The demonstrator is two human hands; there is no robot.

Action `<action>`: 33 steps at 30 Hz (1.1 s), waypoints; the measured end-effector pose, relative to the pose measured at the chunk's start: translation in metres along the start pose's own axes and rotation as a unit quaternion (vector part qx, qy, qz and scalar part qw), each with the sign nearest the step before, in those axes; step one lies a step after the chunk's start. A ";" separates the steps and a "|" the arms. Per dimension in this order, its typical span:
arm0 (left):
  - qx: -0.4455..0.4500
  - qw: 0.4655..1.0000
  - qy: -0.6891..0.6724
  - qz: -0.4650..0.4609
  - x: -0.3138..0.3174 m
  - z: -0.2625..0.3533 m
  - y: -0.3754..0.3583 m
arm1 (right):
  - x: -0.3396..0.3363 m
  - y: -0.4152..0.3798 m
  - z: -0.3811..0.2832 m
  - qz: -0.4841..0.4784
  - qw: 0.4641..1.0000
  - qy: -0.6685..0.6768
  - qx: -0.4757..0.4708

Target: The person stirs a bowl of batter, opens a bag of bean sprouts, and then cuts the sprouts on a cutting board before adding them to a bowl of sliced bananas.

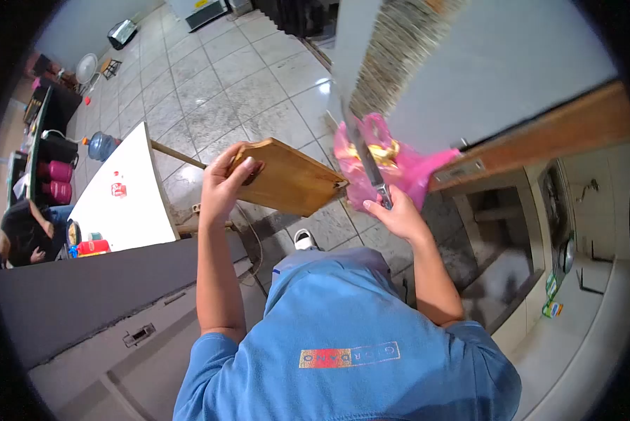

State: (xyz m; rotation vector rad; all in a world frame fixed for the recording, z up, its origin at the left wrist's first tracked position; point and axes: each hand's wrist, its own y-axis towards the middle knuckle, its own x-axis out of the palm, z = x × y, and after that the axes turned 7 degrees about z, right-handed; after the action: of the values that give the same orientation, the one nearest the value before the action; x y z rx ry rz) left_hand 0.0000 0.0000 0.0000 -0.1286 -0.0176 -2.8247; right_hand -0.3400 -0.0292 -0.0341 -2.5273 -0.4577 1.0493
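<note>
The person's left hand (223,184) is closed around the edge of a wooden cutting board (287,179), thumb on its face; the board is flat, honey-brown and angular, held in the air in front of the body. The right hand (402,217) is curled around the dark handle of a long-bladed knife (365,154), which points up and away. Behind the blade is a crinkled, translucent pink plastic bag (416,175) with yellow contents showing; whether the fingers also grip it I cannot tell. The blue shirt (329,295) bears a red-and-blue rectangular print (350,355), seen upside down, whose letters appear to spell GIORDANO. To the left, a smooth white worktop (136,210) carries a red mark (118,189) with writing too small to read. Grey, marbled square tiles cover the floor (202,88).
</note>
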 end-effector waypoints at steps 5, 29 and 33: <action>0.006 1.000 0.002 0.002 -0.059 -0.001 0.072 | 0.059 0.092 -0.068 0.072 0.954 0.224 -0.185; 0.006 0.998 0.050 0.036 -0.177 0.001 0.446 | 0.039 0.458 -0.347 0.042 0.928 0.327 -0.177; -0.019 0.999 0.002 0.037 -0.225 -0.009 0.519 | 0.053 0.531 -0.415 0.039 0.939 0.277 -0.199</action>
State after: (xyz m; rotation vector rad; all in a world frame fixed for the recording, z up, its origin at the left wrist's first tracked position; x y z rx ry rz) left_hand 0.3730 -0.4243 -0.0303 -0.1305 0.0405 -2.7529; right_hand 0.0790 -0.5602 -0.0310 -3.0537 -0.4367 0.2357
